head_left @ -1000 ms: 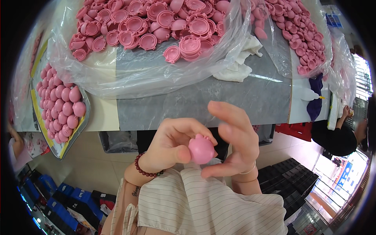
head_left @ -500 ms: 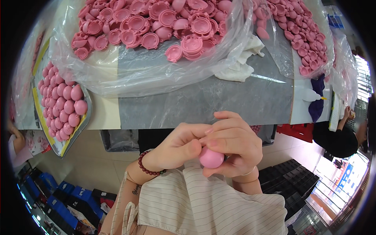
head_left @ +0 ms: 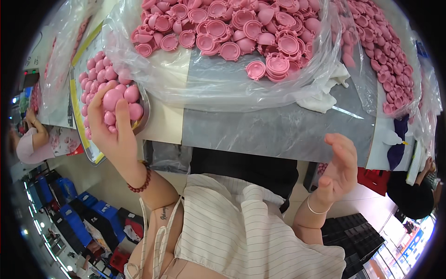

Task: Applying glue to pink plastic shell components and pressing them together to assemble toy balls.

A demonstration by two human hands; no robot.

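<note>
Between the thumb and fingers of my left hand (head_left: pixel 118 139) is a smooth pink ball (head_left: pixel 113 100), held over a yellow-edged tray (head_left: pixel 96 156) at the left end of the table. Several more pink balls (head_left: pixel 132 94) lie heaped in that tray, partly hidden by my fingers. My right hand (head_left: pixel 338 169) is raised in front of the table's near edge, fingers stretched and slightly curved, with nothing in it. Beyond the grey table top, a heap of pink half-shells (head_left: pixel 217 28) spills from a clear plastic bag (head_left: pixel 223 100), with a small stack of shells (head_left: pixel 277 66) at its near edge.
A white cloth (head_left: pixel 317 100) lies right of the bag. Farther right are another heap of pink shells (head_left: pixel 388 60), a white squeeze bottle (head_left: pixel 394 138) and a purple cloth (head_left: pixel 397 156). Other people's arms (head_left: pixel 39 135) show at the far left and right. Black crates (head_left: pixel 353 237) stand behind on the right.
My hands have parted. My left hand has carried the pink ball from in front of me to the tray at the left; my right hand has let go and moved right. The view has shifted left.
</note>
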